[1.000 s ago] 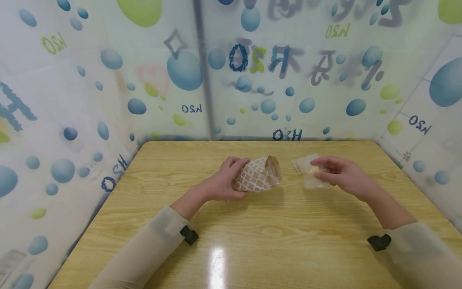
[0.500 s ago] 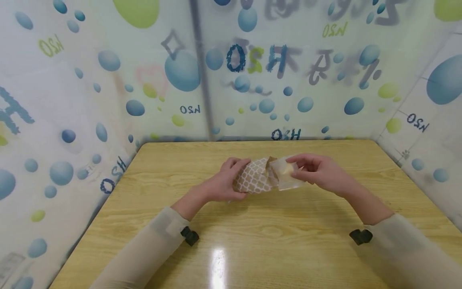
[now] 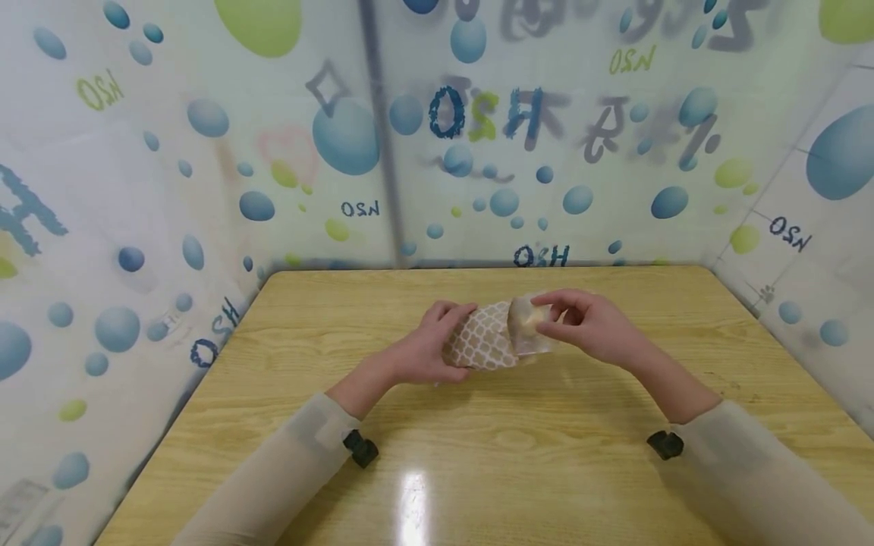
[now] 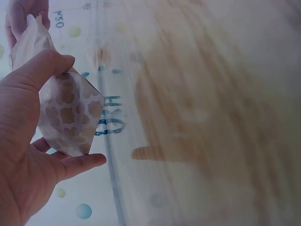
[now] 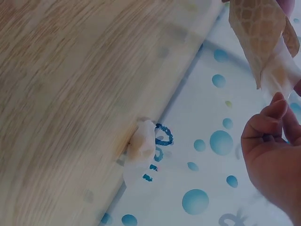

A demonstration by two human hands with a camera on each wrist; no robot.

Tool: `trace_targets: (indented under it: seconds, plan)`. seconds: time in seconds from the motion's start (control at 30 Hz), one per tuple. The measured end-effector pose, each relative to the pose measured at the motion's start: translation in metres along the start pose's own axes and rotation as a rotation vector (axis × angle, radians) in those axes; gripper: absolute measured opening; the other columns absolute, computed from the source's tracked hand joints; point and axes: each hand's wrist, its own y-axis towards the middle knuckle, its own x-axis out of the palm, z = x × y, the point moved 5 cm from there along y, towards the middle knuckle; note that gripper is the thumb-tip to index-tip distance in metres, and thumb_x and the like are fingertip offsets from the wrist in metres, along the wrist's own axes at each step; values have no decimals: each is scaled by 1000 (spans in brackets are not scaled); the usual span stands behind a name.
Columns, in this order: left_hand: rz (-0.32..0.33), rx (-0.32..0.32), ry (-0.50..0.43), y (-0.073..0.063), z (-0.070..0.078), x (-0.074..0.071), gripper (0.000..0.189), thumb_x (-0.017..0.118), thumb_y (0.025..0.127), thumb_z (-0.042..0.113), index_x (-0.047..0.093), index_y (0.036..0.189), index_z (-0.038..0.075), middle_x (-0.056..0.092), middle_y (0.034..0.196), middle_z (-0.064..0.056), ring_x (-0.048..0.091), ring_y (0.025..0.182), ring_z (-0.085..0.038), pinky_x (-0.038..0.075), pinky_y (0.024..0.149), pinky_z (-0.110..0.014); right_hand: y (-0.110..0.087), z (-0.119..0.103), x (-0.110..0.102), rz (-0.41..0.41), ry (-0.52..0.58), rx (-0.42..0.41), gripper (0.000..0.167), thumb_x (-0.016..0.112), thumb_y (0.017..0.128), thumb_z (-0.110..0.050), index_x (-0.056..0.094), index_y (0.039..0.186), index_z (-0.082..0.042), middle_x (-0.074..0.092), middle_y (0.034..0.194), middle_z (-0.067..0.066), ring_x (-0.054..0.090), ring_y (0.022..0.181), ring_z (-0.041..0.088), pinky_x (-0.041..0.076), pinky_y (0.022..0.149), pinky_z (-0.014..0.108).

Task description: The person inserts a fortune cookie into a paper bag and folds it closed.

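A brown paper bag (image 3: 481, 337) with a white lattice pattern lies tilted over the table, its mouth facing right. My left hand (image 3: 425, 354) grips its closed end, thumb on one side and fingers on the other; the left wrist view shows the bag (image 4: 70, 113) bulging a little between them. My right hand (image 3: 592, 327) pinches a small translucent packet (image 3: 532, 324) with something pale yellow inside. In the right wrist view the packet (image 5: 278, 77) sits partly within the bag's mouth, its far end hidden by the paper.
Both hands work over the far half of a wooden table (image 3: 478, 470). Upright white sheeting (image 3: 573, 152) printed with blue and green dots closes off the back and both sides. A small black device (image 3: 360, 449) is worn at each wrist.
My right hand has carried the packet leftward from the table's right side to the bag's mouth and partly into it. The left hand and the bag have barely moved.
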Motion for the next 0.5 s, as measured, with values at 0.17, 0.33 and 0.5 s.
trace_targets:
  seconds: [0.17,0.33,0.5]
  plan:
    - [7,12,-7,0,2,0,107,90,89,24,26,174,15,32,162,-18,37,147,-34,44,121,-55,4,-7,11,0,-59,-52,42,78,104,-23,72,143,-10,71,105,7,53,70,15,47,61,29]
    - [14,19,-24,0,2,0,106,90,89,25,27,174,15,33,161,-18,38,145,-34,45,121,-55,4,-12,18,-1,-78,-76,45,79,103,-23,71,145,-11,74,105,5,55,72,15,48,63,28]
    - [30,3,-41,-1,1,-2,106,90,89,24,27,173,14,32,162,-19,39,146,-34,45,121,-57,-2,-7,10,61,-60,-54,48,79,103,-25,69,148,-14,71,112,9,54,72,17,48,62,30]
